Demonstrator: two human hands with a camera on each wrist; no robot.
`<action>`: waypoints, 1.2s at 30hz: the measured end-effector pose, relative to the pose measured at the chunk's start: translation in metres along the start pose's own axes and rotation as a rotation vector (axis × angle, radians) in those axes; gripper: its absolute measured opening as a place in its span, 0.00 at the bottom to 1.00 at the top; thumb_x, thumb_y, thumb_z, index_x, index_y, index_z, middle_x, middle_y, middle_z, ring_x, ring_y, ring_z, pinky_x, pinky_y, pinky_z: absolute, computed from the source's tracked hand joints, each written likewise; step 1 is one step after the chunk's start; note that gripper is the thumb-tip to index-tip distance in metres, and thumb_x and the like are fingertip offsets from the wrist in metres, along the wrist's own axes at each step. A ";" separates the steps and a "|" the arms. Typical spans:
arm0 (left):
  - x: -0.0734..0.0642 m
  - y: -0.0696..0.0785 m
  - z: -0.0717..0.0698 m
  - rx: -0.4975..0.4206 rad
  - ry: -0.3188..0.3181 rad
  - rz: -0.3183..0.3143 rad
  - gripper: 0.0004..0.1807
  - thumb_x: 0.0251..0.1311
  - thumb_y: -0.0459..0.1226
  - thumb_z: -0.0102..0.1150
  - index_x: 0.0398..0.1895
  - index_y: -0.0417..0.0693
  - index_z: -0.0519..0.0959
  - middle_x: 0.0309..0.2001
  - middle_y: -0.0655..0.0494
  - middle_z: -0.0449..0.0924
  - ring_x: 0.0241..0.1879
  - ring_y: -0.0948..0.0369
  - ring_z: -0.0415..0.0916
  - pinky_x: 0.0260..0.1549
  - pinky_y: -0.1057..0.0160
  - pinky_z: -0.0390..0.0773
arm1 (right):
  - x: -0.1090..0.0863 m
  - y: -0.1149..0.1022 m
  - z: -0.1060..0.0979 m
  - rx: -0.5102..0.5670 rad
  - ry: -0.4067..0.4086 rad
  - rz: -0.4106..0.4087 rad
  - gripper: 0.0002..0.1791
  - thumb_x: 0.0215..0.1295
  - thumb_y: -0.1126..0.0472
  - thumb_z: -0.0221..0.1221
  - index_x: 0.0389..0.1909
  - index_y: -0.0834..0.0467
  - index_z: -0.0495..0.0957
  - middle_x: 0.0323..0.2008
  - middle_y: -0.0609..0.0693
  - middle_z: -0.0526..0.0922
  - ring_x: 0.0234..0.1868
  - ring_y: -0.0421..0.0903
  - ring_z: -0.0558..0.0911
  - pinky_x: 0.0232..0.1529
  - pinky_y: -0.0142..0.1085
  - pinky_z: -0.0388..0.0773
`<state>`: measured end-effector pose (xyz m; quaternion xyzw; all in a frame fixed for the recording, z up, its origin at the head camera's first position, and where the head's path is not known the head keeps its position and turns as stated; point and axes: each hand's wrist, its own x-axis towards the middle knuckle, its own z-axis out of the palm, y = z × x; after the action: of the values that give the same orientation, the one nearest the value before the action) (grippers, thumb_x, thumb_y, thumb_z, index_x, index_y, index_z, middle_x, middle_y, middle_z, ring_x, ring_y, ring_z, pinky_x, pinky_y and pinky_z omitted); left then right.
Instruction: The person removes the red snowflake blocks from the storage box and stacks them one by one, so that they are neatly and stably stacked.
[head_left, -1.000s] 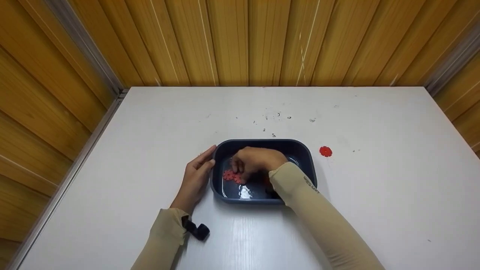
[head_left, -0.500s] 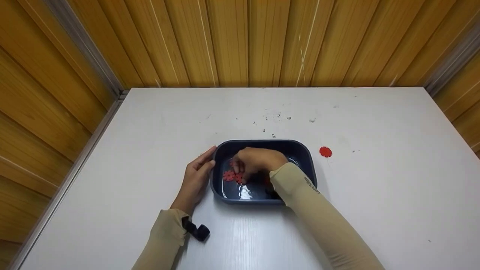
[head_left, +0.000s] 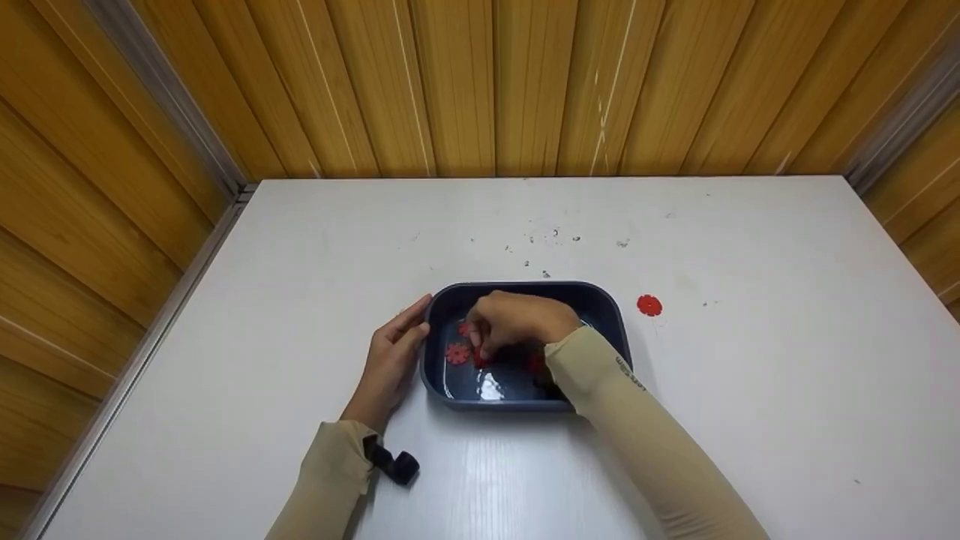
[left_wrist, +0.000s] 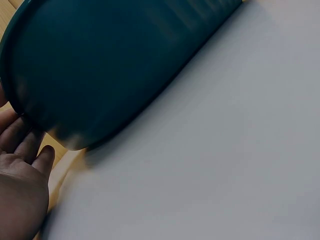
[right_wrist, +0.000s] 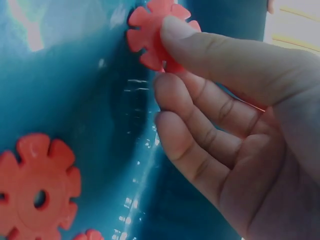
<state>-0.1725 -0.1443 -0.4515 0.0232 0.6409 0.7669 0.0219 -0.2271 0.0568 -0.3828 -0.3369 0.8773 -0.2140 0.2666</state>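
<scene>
In the head view a dark blue rectangular basin [head_left: 517,405] stands on the table. My right hand [head_left: 517,319] reaches down into it and pinches a red notched plastic disc [right_wrist: 142,37] between thumb and fingertips. The right wrist view shows this disc raised on edge, partly covered by the thumb. Flat on the basin floor lies a second red disc [head_left: 452,355], left of the hand. Another red disc [head_left: 463,328] peeks out behind the fingers, and red also shows beneath the wrist. My left hand [head_left: 390,352] rests its nearly straight fingers and thumb against the basin's left outer wall.
A single red disc [head_left: 643,306] lies on the white table [head_left: 750,375] to the right of the basin. Wood-patterned panels [head_left: 465,90] close off the back and sides. A black strap [head_left: 401,466] hangs at the left wrist.
The red disc under my right fingertips has tipped up and come apart from the disc beside it. My right hand has shifted slightly right; the left hand has stayed against the basin.
</scene>
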 end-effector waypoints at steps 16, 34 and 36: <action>0.003 0.000 0.001 -0.002 0.010 -0.007 0.26 0.63 0.29 0.50 0.66 0.38 0.68 0.69 0.47 0.66 0.72 0.57 0.59 0.67 0.68 0.62 | -0.017 0.007 -0.012 0.030 0.020 0.017 0.04 0.56 0.66 0.63 0.25 0.54 0.81 0.24 0.45 0.81 0.24 0.38 0.75 0.26 0.29 0.74; 0.003 -0.001 -0.004 0.001 0.014 -0.027 0.26 0.65 0.30 0.49 0.67 0.41 0.67 0.70 0.49 0.65 0.72 0.58 0.58 0.66 0.68 0.63 | -0.034 0.012 -0.031 0.037 0.115 -0.097 0.02 0.58 0.65 0.65 0.31 0.60 0.85 0.29 0.49 0.86 0.27 0.36 0.77 0.29 0.26 0.74; 0.002 -0.001 -0.005 0.008 0.014 -0.030 0.26 0.65 0.30 0.49 0.67 0.41 0.68 0.70 0.49 0.65 0.72 0.58 0.58 0.66 0.68 0.63 | -0.036 0.013 -0.033 0.040 0.127 -0.100 0.02 0.58 0.65 0.65 0.31 0.60 0.85 0.29 0.48 0.86 0.27 0.35 0.77 0.29 0.26 0.74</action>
<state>-0.1752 -0.1484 -0.4537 0.0082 0.6442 0.7643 0.0286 -0.2308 0.0979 -0.3530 -0.3605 0.8702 -0.2654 0.2060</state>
